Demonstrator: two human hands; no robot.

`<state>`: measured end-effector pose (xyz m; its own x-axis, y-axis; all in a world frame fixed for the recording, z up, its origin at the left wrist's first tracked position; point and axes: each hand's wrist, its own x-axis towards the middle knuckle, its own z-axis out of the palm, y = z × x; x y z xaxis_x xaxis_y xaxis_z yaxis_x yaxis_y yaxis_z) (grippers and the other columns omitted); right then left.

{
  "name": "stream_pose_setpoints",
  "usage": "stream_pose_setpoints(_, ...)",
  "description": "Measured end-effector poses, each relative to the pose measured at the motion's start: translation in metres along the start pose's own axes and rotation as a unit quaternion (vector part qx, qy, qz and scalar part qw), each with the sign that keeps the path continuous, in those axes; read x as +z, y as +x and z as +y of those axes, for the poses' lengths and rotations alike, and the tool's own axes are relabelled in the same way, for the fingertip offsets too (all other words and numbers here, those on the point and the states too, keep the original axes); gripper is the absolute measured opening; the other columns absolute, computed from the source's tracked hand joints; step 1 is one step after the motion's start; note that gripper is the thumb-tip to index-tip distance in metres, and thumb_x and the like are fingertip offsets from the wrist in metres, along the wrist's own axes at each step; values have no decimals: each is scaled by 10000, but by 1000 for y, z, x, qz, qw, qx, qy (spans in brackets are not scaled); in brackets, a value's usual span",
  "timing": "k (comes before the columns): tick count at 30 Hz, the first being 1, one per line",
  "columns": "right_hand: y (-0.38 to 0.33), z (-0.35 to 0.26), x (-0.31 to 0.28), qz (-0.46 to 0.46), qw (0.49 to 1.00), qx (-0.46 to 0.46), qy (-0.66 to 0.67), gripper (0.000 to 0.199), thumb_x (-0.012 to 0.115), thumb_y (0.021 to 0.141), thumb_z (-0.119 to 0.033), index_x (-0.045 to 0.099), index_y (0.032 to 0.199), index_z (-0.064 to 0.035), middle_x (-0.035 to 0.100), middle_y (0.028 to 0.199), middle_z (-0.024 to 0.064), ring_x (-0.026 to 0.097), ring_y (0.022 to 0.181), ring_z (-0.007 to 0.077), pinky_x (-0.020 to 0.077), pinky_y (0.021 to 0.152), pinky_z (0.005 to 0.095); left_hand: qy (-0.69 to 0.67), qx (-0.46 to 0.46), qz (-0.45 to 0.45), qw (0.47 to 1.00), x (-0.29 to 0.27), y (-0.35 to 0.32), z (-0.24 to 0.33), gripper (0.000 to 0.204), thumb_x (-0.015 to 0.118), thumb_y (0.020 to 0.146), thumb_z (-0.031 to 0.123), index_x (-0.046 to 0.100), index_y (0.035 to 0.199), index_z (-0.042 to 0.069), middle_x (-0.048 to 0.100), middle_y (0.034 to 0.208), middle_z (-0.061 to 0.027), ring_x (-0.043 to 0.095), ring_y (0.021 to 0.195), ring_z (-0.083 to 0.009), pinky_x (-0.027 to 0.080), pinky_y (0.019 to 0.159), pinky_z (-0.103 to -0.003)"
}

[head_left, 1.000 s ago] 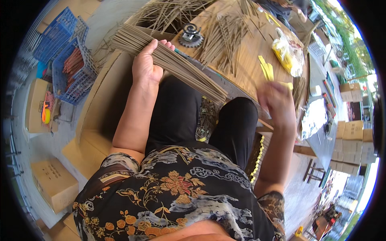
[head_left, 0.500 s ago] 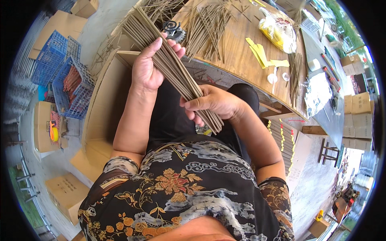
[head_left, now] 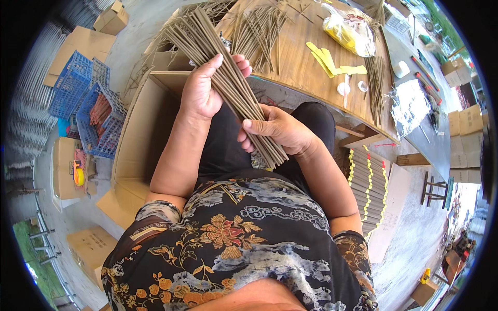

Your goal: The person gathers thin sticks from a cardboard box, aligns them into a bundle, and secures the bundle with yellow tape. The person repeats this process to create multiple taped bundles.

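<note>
Here both hands' fingers clamp stick bundle (head_left: 228,85) — blue crate (head_left: 98,119) holds orange sticks.

I sit in a small packing workshop: a wooden table (head_left: 311,67) strewn with thin sticks (head_left: 259,31) at the top, cardboard boxes (head_left: 91,246) and blue crates (head_left: 78,88) on my left.

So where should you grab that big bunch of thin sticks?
Probably around the middle of the stick bundle, fingers wrapping from the side as the left hand does, with the right hand cupping the near end. It is long, loose and fans out at the far end.
</note>
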<state>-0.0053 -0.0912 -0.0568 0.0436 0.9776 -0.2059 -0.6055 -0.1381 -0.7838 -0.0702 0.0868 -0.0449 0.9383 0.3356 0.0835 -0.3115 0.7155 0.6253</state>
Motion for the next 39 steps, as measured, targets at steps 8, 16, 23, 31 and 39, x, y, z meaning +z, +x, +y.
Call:
stream_pose_setpoints(8, -13, 8, -9, -31, 993, -19, 109, 323, 488, 889, -225, 436, 1094, 18, 582, 931, 183, 608, 840, 272, 523, 730, 361, -69, -62, -78, 993, 5, 2, -6, 548, 452, 644, 62, 405, 1147, -150, 509, 1123, -243, 477, 1089, -351, 371, 977, -420)
stream_pose_setpoints(16, -14, 11, -10, -28, 991, -34, 128, 443, 443, 894, -311, 437, 1153, 48, 575, 996, 213, 600, 884, 291, 512, 763, 366, -67, -43, -64, 995, 10, 1, -10, 648, 456, 571, 99, 391, 1164, -154, 498, 1149, -242, 486, 1089, -324, 333, 1005, -430)
stream_pose_setpoints(23, -11, 11, -12, -53, 973, 14, 226, 498, 480, 869, -373, 442, 1139, 44, 578, 985, 217, 595, 892, 286, 505, 767, 362, -23, -23, -49, 998, 15, 2, -14, 549, 455, 636, 91, 428, 1141, -123, 535, 1087, -208, 523, 1033, -309, 373, 969, -437)
stream_pose_setpoints(31, 2, 17, -19, 90, 988, -44, -116, 279, 661, 756, -77, 500, 977, -19, 551, 708, 20, 538, 566, 91, 462, 542, 222, 86, 52, -14, 995, 21, 26, -30, 359, 594, 797, 109, 471, 1128, 45, 552, 766, -58, 557, 695, -157, 499, 677, -352)
stream_pose_setpoints(39, 18, -55, -76, 285, 837, -296, -360, 316, 683, 734, -171, 545, 971, -13, 597, 726, 47, 548, 667, 105, 463, 640, 263, 204, 158, -196, 946, 108, 102, -14, 297, 624, 745, 34, 524, 1024, 10, 577, 677, -36, 583, 604, -146, 495, 605, -303)
